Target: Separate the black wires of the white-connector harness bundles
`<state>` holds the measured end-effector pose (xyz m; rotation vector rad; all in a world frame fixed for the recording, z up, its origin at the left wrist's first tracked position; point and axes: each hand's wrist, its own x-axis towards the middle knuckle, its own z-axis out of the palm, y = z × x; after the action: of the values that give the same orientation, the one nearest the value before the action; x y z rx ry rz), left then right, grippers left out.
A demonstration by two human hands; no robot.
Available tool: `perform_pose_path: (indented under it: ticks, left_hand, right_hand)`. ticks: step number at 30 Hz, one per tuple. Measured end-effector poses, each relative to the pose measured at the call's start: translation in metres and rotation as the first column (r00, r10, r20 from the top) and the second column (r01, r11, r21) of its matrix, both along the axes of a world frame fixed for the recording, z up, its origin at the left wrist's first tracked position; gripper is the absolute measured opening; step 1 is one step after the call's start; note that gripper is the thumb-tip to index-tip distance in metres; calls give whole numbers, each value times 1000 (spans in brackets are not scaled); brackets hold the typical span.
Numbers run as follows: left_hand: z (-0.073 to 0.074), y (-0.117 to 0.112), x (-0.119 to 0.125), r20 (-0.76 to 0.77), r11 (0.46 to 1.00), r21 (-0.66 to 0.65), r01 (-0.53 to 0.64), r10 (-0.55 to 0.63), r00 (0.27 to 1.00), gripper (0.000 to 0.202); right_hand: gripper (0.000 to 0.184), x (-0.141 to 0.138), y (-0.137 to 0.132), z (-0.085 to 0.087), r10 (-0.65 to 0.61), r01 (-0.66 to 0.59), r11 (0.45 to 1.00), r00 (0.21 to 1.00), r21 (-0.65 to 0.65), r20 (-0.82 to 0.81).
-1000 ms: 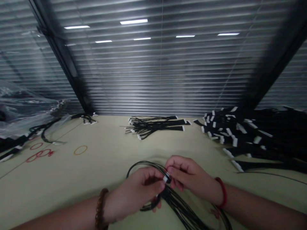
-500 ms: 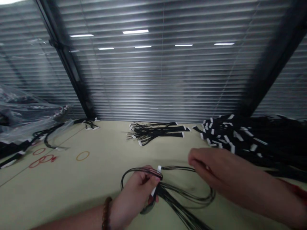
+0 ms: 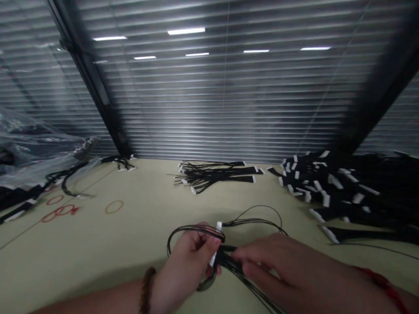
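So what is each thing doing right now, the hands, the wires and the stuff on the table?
Left hand, pinching the wires
Right hand, touching the wire strands
Thin black wire bundle with white plastic connectors, looped and partly lifted
Big heap of black wires, piled loosely
Crumpled clear plastic wrap, bunched up
Grey slatted window blinds, lowered
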<state>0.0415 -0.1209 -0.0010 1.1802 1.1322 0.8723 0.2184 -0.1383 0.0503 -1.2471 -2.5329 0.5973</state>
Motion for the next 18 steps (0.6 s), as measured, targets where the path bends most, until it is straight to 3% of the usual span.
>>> perform_pose_path:
  ticks: [7, 14, 18]
  left_hand:
    - [7, -3, 0, 96, 992, 46, 115, -118, 988, 46]
    - [7, -6, -1, 89, 989, 31, 146, -148, 985, 52]
    - [5, -5, 0, 62, 991, -11, 134, -133, 989, 49]
  right_hand:
    - [28, -5, 9, -14, -26, 11, 986, 996, -169, -91]
    - [18, -10, 6, -23, -138, 128, 989, 982, -79, -130]
    - [22, -11, 6, -28, -103, 88, 991, 983, -99, -154]
